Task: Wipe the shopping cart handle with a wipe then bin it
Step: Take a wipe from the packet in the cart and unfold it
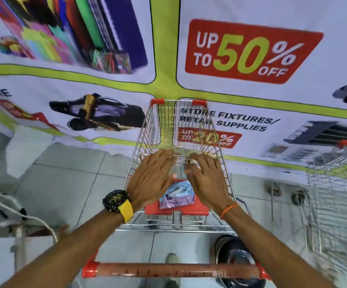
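both hands, left hand (pixel 150 179) and right hand (pixel 207 181), hover with fingers spread and empty; the wipe pack (pixel 176 196) lies just below, between them, its long axis running left-right.

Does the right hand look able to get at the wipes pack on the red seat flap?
Probably yes. The right hand hovers open just above the wipes pack, which lies uncovered on the red seat flap; nothing sits between them.

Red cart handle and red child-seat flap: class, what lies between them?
In the head view, between the red cart handle and the red child-seat flap there are only chrome basket wires and open tiled floor, crossed by both forearms.
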### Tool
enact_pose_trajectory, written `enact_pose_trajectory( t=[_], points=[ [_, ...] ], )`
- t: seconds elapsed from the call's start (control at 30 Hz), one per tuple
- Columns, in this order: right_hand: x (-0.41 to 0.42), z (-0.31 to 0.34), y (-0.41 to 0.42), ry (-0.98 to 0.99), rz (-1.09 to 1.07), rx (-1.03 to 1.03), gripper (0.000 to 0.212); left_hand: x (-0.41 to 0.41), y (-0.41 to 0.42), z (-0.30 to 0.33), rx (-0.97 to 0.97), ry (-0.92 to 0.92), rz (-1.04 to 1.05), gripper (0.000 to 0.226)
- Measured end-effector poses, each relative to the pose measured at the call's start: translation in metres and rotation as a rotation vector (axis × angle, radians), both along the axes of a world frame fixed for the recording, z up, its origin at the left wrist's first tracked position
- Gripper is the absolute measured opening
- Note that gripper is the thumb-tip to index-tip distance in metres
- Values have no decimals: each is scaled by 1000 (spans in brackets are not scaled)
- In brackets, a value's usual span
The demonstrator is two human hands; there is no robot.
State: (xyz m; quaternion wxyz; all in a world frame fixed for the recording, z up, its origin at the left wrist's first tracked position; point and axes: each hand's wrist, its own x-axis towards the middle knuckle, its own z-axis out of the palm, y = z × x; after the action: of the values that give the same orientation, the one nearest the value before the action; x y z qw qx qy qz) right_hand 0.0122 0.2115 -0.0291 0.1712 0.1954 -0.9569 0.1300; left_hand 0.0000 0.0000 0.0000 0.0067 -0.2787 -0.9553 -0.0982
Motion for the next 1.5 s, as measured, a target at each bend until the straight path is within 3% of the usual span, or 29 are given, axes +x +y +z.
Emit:
enact_pose_trajectory(
  t=[0.07, 0.17, 0.3, 0.4, 0.5, 0.67, 0.73, 0.9, 1.2, 1.33, 1.5],
  points=[
    [0, -29, -2, -3, 152, 34, 15, 2, -2, -24, -23, -10, -93, 41],
    [2, -77, -5, -206, 305, 136, 18, 10, -10, -74, -79, -79, -218, 35],
    [-10, -120, -9, -532, 261, 228, 41, 8, -14, -134, -129, -338, -185, 54],
    [-19, -134, -9, -647, 202, 252, 50, 5, -14, -169, -128, -482, -126, 65],
    [-28, -145, -10, -658, 196, 222, 46, 2, -14, -193, -98, -542, -79, 70],
    [-35, -152, -13, -642, 187, 243, 22, -4, -14, -210, -80, -614, -47, 75],
    [-36, -154, -11, -644, 175, 151, 15, -6, -15, -212, -72, -626, -41, 75],
    [-30, -144, -5, -805, -11, -307, 8, -6, -18, -215, -85, -647, -20, 75],
    [-19, -102, -2, -875, -292, -910, 14, -7, -16, -205, 23, -664, -23, 84],
    [-21, -75, -12, -920, -344, -1118, 30, -4, -13, -180, 264, -692, 126, 85],
    [-12, -46, -24, -976, -391, -1326, 25, 9, -15, -132, 573, -656, 189, 94]
  ],
)
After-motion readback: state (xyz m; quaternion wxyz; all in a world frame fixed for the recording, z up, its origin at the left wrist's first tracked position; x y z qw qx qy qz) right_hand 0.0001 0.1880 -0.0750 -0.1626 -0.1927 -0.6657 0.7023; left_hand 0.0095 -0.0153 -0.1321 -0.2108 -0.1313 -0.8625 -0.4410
